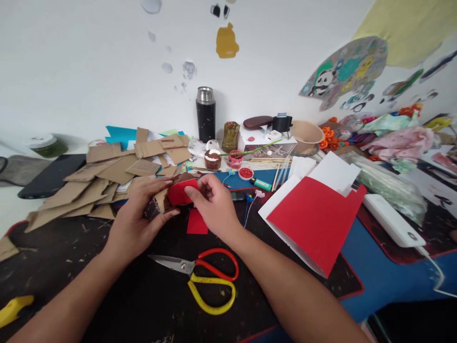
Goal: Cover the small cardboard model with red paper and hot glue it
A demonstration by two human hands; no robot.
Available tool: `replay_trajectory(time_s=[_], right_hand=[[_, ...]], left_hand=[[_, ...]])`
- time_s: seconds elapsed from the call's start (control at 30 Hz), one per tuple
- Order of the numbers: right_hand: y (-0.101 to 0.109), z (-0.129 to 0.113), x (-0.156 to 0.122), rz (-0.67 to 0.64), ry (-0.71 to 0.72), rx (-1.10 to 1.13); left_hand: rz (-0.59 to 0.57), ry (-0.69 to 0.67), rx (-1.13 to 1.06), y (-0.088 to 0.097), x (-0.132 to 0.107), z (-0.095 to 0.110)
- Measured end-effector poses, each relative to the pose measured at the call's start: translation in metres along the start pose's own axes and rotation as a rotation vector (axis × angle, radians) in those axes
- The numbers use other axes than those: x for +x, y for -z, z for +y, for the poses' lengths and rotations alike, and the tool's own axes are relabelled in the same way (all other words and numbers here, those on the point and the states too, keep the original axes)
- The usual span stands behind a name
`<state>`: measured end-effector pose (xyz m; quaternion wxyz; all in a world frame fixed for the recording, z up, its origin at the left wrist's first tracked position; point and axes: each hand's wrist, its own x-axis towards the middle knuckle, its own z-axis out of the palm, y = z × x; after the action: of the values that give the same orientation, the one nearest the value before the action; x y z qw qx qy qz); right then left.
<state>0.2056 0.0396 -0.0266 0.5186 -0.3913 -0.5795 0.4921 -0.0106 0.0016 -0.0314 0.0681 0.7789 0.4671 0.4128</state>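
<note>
My left hand [137, 216] grips a small cardboard form [162, 201] with a dark brown top, thumb below and fingers above it. A strip of red corrugated paper [177, 192] lies against its side, and my right hand [218, 205] pinches the strip's right end between thumb and fingers. Part of the form is hidden by my fingers. Just under my hands, another small red corrugated piece [197, 224] rests on the dark mat [139, 295]. Nearer to me lie scissors [183, 266] with one red and one yellow handle.
Cardboard scraps [89, 183] are heaped at the left. A large red corrugated sheet [316, 219] lies at the right beside a white power strip [391, 220]. Behind stand a black flask [206, 116] and small paint pots [213, 162]. A yellow-handled tool [14, 308] sits at lower left.
</note>
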Motion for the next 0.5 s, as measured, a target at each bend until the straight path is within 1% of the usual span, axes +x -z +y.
replay_trajectory(time_s=[0.23, 0.5], right_hand=[[-0.0010, 0.0011, 0.0007, -0.008, -0.020, 0.041], [-0.0001, -0.0005, -0.0008, -0.011, -0.035, 0.056]], left_hand=[[0.010, -0.021, -0.006, -0.0009, -0.0003, -0.0007], [0.043, -0.087, 0.027, -0.0014, 0.0021, -0.0009]])
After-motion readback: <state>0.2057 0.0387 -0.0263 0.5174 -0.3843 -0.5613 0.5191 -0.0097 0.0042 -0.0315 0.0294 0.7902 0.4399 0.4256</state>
